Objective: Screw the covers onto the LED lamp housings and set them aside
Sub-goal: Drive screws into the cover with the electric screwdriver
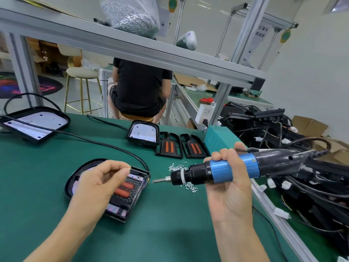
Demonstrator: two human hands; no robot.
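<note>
We have the black plastic lamp housing lying flat on the green bench mat, its black cover with 2 orange oval inserts already seated on top. Our left hand hovers over it with thumb and forefinger pressed tip to tip, apparently pinching a small screw (too small for us to confirm). Our right hand is wrapped fully around the blue-and-black electric screwdriver, fingers closed on its barrel.

What matters next is the alignment. The driver lies nearly horizontal, its long axis running right to left, and its bit tip sits just beside the housing's right edge, near the black cable that enters there. The screw holes face upward, so we judge the tool must tip toward vertical before it can drive anything. The left hand is nearer the cover and will likely place the screw first.

A loose scatter of small silver screws lies under the driver's nose. Farther back, 2 more black covers with orange inserts wait beside an open housing with a white plate.
</note>
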